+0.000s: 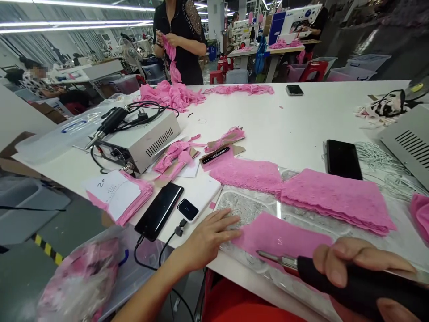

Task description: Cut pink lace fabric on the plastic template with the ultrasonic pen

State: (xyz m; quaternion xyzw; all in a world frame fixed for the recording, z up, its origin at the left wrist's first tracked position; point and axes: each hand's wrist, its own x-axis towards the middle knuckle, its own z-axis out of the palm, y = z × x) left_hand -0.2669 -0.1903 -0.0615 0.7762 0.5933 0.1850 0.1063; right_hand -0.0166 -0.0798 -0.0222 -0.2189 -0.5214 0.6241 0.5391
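My left hand (212,237) lies flat with its fingers stretched out, its fingertips at the left end of a pink fabric piece (284,235). That piece lies on a clear plastic sheet (239,203) with a grey, speckled look beneath it. In my right hand (355,259) is a black-handled, metal-tipped hand tool (321,275), its fingers wrapped round the handle. The slim tip points left, over the lower part of the pink piece; whether it touches the fabric I cannot tell. Just beyond lie a stack of pink lace pieces (335,199) and a smaller pink lace stack (248,175).
On the left stands a grey box (144,138) with a corded black tool (112,123) on top. Phones (159,210) (344,158), a black marker (215,155) and tied pink bundles (176,156) lie around. Across the white table (241,112), a person (181,42) handles pink fabric (170,95).
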